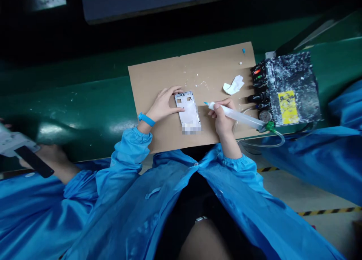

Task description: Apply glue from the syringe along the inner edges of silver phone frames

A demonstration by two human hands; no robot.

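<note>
A pale metal phone frame (189, 111) with two square openings near its top lies on a brown cardboard sheet (158, 75). My left hand (164, 104), with a blue band at the wrist, grips the frame's upper left part, thumb on its face and fingers at the top edge. In my right hand (223, 118) is a white dispensing syringe (243, 118), its blue tip pointing left, a short way right of the frame and apart from it. A clear tube runs from the syringe's green rear fitting.
A worn black control box (294, 88) with knobs and a gauge stands right of the cardboard. Crumpled white tissue (234, 85) and a small blue tip (243, 51) lie on the cardboard. Co-workers in blue sit on both sides; one's hand (53, 158) holds parts at left.
</note>
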